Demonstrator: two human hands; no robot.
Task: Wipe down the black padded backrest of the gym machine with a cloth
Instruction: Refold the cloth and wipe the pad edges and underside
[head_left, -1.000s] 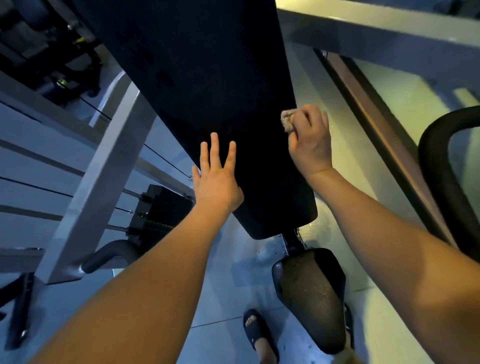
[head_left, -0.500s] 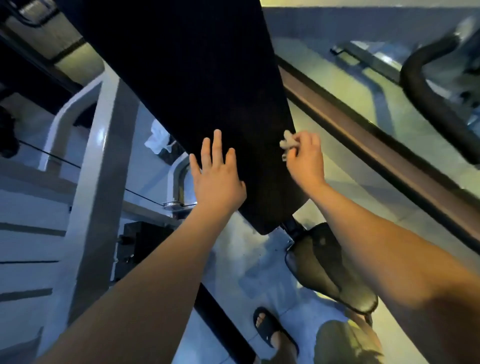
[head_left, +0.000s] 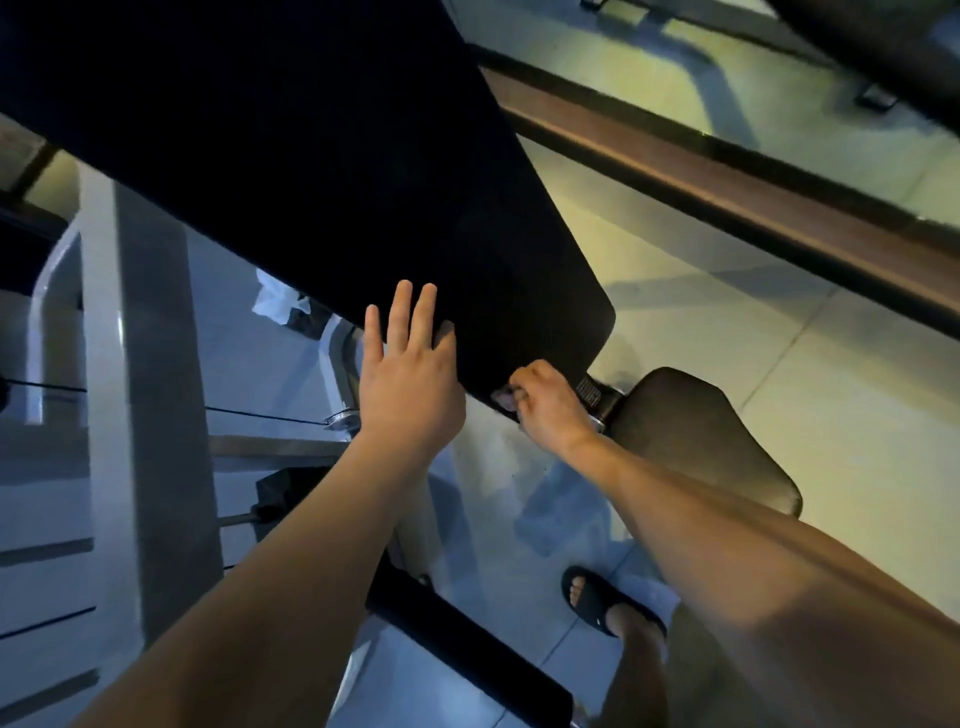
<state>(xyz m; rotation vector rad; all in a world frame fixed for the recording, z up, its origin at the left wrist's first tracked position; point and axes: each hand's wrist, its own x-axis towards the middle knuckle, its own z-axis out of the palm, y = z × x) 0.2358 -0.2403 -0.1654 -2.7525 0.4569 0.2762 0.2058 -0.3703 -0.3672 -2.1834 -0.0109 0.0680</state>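
Note:
The black padded backrest (head_left: 322, 171) slopes down from the upper left to a rounded lower end near the centre. My left hand (head_left: 408, 382) lies flat and open against its lower left edge, fingers pointing up. At the pad's bottom edge, my right hand (head_left: 545, 408) is closed around a small pale cloth (head_left: 503, 399), most of which is hidden inside the fist. The cloth touches the underside of the lower edge.
The black seat pad (head_left: 701, 441) sits just right of my right hand. A grey frame post (head_left: 150, 415) and cables stand to the left. A black bar (head_left: 457, 644) runs along the floor below. My sandalled foot (head_left: 602, 605) rests on the tiles; a brown rail (head_left: 727, 182) crosses the upper right.
My right hand has slid the cloth from the pad's right edge down to its bottom edge. My left hand has stayed pressed on the pad. The view has swung and tilted.

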